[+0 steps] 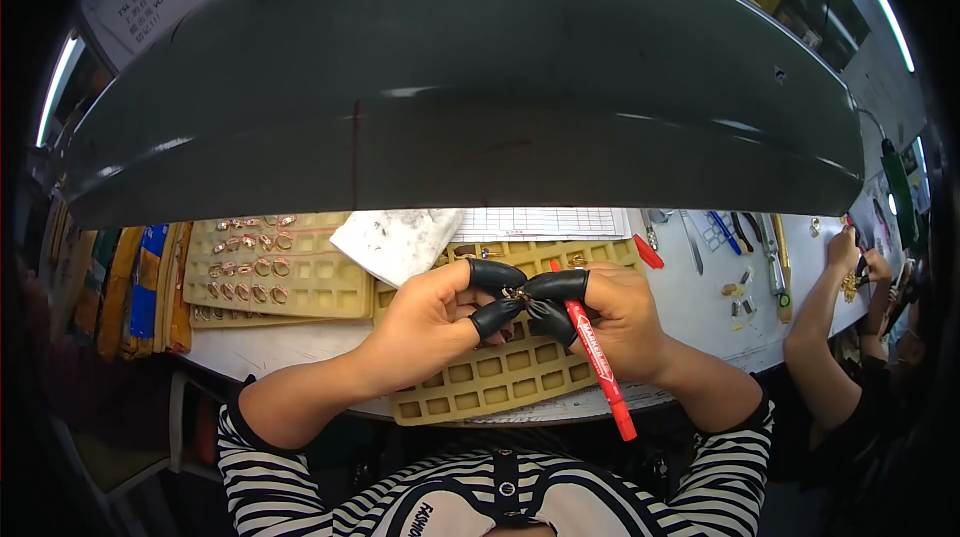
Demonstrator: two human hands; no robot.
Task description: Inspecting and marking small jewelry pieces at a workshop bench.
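Black rubber finger cots cover the thumb and a finger of each hand. My left hand (442,312) and my right hand (611,312) meet over a yellow compartment tray (487,390), both pinching a small gold-coloured jewellery piece (514,293), perhaps a ring. A red marker (598,364) also rests in my right hand, uncapped and slanting down past the tray's edge. Its red cap (648,252) appears to lie on the table at the tray's upper right. The fingers hide most of the small piece.
Trays (322,278) with rows of rings stand left, beside wrapped bundles (146,289). A stained white cloth (397,240) and a printed form (540,223) lie behind my hands. Tweezers (691,240), a blue pen (724,233) and calipers (770,259) lie right, near another person's arm (817,334). A dark lamp hood (465,86) hangs above.
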